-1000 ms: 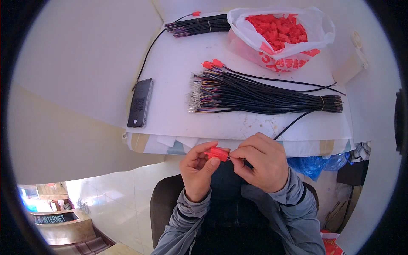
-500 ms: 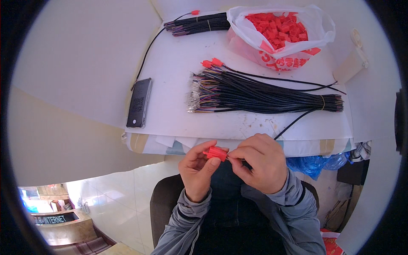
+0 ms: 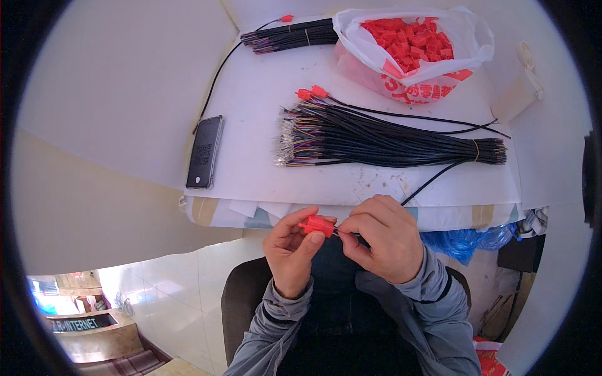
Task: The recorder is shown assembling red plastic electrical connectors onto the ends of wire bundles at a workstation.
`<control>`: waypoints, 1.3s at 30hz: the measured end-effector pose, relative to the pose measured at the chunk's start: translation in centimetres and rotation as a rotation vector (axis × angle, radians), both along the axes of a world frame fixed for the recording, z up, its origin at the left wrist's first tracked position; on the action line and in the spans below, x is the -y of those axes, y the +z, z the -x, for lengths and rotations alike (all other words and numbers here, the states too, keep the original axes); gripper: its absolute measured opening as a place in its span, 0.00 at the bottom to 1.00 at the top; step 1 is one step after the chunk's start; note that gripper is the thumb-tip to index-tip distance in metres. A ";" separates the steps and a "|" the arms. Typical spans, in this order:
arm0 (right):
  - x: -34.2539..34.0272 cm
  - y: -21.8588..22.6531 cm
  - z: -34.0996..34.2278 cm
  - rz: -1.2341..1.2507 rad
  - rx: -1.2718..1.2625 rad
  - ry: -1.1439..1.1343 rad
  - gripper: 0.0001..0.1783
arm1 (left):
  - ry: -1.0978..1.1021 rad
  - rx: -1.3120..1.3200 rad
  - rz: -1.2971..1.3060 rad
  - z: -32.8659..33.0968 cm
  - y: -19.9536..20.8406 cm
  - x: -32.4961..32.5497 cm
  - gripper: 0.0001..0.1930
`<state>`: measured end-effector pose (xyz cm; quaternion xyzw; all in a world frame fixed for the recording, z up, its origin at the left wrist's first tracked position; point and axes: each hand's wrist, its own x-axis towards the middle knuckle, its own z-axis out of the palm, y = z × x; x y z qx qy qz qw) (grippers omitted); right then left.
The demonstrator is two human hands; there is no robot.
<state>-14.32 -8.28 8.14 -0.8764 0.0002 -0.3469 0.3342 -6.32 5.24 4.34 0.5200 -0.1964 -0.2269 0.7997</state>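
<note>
Between the thumb and fingers of my left hand (image 3: pixel 290 254) is a red plastic connector housing (image 3: pixel 318 226), held just off the table's front edge. My right hand (image 3: pixel 382 238) pinches thin wires at the end of a black cable (image 3: pixel 429 183), close against the housing's right side. Whether the wire ends sit inside the housing I cannot tell. The cable runs from behind my right hand up toward a large bundle of black cables (image 3: pixel 389 135). That bundle has bare metal terminals and coloured wires at its left end, with a band round its right end.
A white plastic bag (image 3: pixel 351 53) full of red connector housings (image 3: pixel 411 44) stands at the back. Left of it lies another banded cable bundle (image 3: pixel 291 37). A phone (image 3: pixel 205 152) rests on the table's left side. Two cables with red connectors (image 3: pixel 311 93) lie behind the large bundle.
My right hand has shifted very slightly, leaving a little more wire showing beside the housing. My left hand keeps its hold almost unmoved.
</note>
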 end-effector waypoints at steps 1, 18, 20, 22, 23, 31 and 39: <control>-0.1 0.1 0.0 0.000 -0.002 0.003 0.13 | 0.002 0.006 -0.008 0.0 0.1 -0.1 0.20; -0.2 0.0 0.1 -0.024 -0.010 -0.009 0.13 | -0.041 0.045 0.025 -0.2 0.1 -0.2 0.18; -0.2 0.0 0.1 -0.021 -0.017 -0.006 0.13 | -0.045 0.041 0.017 -0.2 0.1 -0.3 0.18; -0.2 -0.1 0.1 -0.019 -0.016 -0.005 0.13 | -0.047 0.036 0.012 -0.1 0.1 -0.3 0.18; -0.2 -0.1 0.1 -0.019 -0.011 -0.004 0.13 | -0.047 0.033 0.010 -0.1 0.2 -0.3 0.18; -0.2 -0.2 0.0 -0.020 -0.004 -0.006 0.13 | -0.048 0.043 0.001 0.0 -0.1 -0.3 0.18; 0.0 -2.0 0.0 -0.216 -0.099 -0.007 0.12 | 0.046 0.037 -0.012 -1.4 -0.8 -0.5 0.15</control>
